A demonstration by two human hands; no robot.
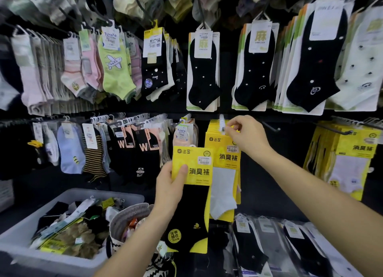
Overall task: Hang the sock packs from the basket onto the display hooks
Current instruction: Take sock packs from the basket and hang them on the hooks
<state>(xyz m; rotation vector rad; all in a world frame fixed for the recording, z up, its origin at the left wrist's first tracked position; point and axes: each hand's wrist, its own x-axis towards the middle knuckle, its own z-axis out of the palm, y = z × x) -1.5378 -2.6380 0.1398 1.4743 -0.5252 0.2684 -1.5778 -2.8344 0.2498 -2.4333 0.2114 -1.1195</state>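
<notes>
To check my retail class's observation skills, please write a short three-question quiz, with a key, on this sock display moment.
1. True or false: the left hand holds a yellow-carded black sock pack.
2. At the hook, whose hanger does the right hand pinch? A lime aeroplane socks; B yellow-carded white sock packs; C striped socks.
3. Fill in: the woven basket stands to the ____ of the grey bin.
Key: 1 true; 2 B; 3 right.

Dim surroundings; blurred, warped edges
</notes>
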